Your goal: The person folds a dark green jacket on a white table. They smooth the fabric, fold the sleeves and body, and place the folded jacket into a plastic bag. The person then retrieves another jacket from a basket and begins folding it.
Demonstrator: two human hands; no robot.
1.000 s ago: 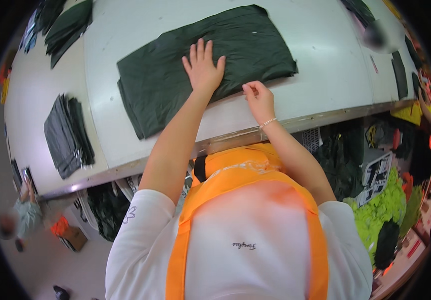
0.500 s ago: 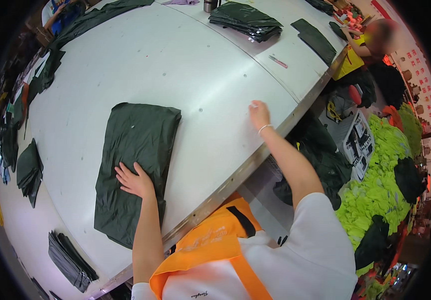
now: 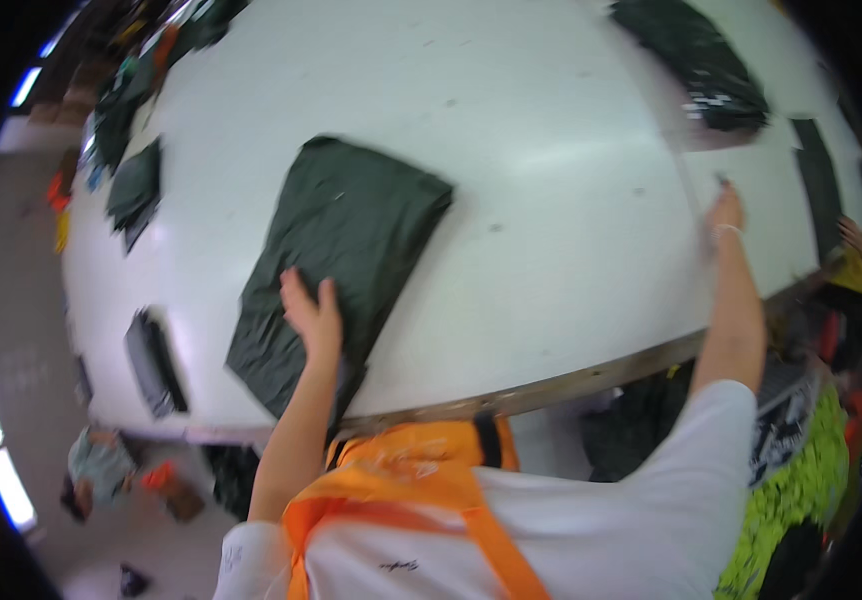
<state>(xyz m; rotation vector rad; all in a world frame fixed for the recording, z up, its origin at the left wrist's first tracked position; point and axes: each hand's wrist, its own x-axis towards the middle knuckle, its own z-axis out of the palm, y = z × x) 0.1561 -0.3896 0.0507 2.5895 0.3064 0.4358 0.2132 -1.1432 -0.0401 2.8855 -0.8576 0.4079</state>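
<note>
A folded dark green fabric piece, smooth and slightly shiny, lies on the white table as a thick flat bundle (image 3: 351, 215). My left hand (image 3: 313, 315) rests flat on its lower part, fingers spread. Far to the right, my outstretched right hand (image 3: 727, 212) is at the tabletop with its fingers drawn together. A small greyish tip (image 3: 721, 180) shows just past those fingers, around where a slim pink tool lay before. Motion blur and the fingers hide the rest of it.
A stack of dark green packs (image 3: 696, 60) sits at the far right, with a dark strip (image 3: 817, 185) beyond my right hand. Smaller dark bundles (image 3: 154, 365) lie on the left. A co-worker's hand (image 3: 856, 240) shows at the right edge. Lime-green fabric (image 3: 796, 490) is heaped below the table.
My right arm has stretched out to the right, to where the pink tool lay, and its fingers have closed there. The view has turned; my left hand stays on the bundle.
</note>
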